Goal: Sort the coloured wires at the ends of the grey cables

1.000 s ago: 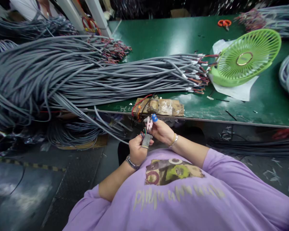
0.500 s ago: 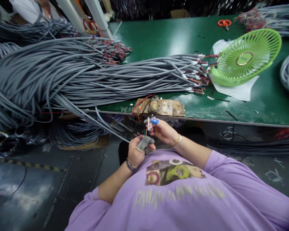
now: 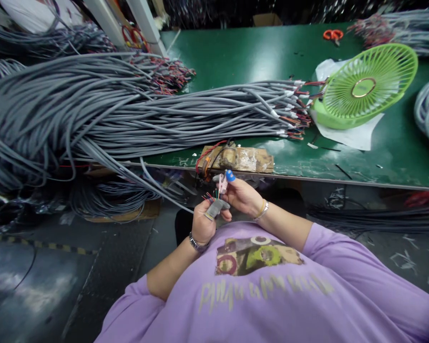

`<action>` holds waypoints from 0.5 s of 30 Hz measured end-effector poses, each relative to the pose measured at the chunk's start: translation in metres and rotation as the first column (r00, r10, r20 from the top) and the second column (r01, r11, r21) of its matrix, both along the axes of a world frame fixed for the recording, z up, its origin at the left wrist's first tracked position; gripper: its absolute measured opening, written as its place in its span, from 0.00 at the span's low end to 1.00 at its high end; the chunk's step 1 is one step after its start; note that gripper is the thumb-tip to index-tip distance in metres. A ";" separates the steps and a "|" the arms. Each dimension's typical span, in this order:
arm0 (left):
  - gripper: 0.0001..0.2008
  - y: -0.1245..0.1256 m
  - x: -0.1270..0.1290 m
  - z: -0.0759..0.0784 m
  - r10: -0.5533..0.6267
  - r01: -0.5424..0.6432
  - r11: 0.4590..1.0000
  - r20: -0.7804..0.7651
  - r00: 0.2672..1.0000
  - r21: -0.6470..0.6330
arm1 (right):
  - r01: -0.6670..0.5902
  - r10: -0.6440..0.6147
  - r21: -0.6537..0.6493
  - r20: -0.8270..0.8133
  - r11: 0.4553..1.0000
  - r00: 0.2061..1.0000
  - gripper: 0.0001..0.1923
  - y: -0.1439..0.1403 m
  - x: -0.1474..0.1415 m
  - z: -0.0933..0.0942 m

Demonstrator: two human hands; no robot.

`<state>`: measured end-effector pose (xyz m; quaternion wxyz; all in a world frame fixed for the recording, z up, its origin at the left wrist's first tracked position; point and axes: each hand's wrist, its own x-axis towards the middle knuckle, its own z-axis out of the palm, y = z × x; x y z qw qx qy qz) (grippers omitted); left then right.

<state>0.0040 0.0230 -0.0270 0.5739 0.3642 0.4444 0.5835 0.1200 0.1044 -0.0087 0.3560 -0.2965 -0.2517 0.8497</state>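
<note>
The person's left hand (image 3: 203, 225) is clamping its grip on a grey cable (image 3: 181, 206), whose thin coloured wires (image 3: 212, 196) are sticking up beside a grey finger cover (image 3: 216, 207). The right hand (image 3: 246, 196) is pinching a small pale pink clip (image 3: 222, 185) close by; whether it is touching the wires, one cannot tell. Both hands are hovering before the tabletop (image 3: 232, 52), near a wooden board (image 3: 255, 159). Beyond, a cable bundle (image 3: 193, 114) is lying beside a green fan (image 3: 379, 81).

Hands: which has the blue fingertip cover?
The right hand: blue cover at one fingertip. The left hand shows a grey cover, no blue one.
</note>
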 end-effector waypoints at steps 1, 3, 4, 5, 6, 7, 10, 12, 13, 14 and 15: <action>0.12 0.000 0.000 -0.001 -0.003 0.003 1.000 -0.006 1.000 0.000 | 0.029 -0.029 -0.019 -0.021 0.999 0.999 0.23 0.000 -0.001 -0.001; 0.12 0.000 0.001 -0.001 -0.011 0.011 1.000 -0.016 1.000 0.003 | 0.072 -0.074 -0.041 -0.041 0.997 0.996 0.22 0.001 -0.002 -0.001; 0.13 0.000 0.001 -0.001 -0.014 0.014 1.000 -0.022 1.000 0.003 | 0.084 -0.086 -0.044 -0.044 0.996 0.995 0.22 0.001 -0.003 -0.001; 0.13 0.000 0.001 -0.002 -0.015 0.015 1.000 -0.028 1.000 0.002 | 0.088 -0.090 -0.044 -0.045 0.995 0.995 0.21 0.001 -0.003 -0.001; 0.13 0.000 0.001 -0.002 -0.014 0.014 1.000 -0.036 0.999 0.000 | 0.086 -0.088 -0.042 -0.046 0.995 0.995 0.21 0.001 -0.004 -0.001; 0.14 0.000 0.001 -0.002 -0.011 0.011 1.000 -0.043 0.999 -0.002 | 0.080 -0.082 -0.040 -0.047 0.996 0.996 0.22 0.001 -0.004 -0.001; 0.13 0.000 0.001 -0.003 -0.010 0.009 1.000 -0.049 0.999 -0.007 | 0.081 -0.083 -0.037 -0.050 0.996 0.995 0.22 0.000 -0.004 -0.001; 0.13 0.000 0.001 -0.004 -0.012 0.012 1.000 -0.043 0.999 -0.009 | 0.089 -0.091 -0.041 -0.050 0.995 0.995 0.21 0.000 -0.004 -0.001; 0.13 0.000 0.001 -0.004 -0.013 0.013 1.000 -0.039 0.999 -0.011 | 0.091 -0.093 -0.042 -0.048 0.995 0.995 0.21 0.000 -0.004 -0.001; 0.13 -0.001 0.000 -0.004 -0.011 0.011 1.000 -0.037 0.999 -0.014 | 0.090 -0.092 -0.042 -0.046 0.995 0.995 0.21 0.000 -0.004 -0.001; 0.13 -0.001 0.000 -0.004 -0.007 0.006 1.000 -0.037 0.999 -0.018 | 0.088 -0.090 -0.040 -0.043 0.995 0.995 0.21 0.000 -0.003 -0.001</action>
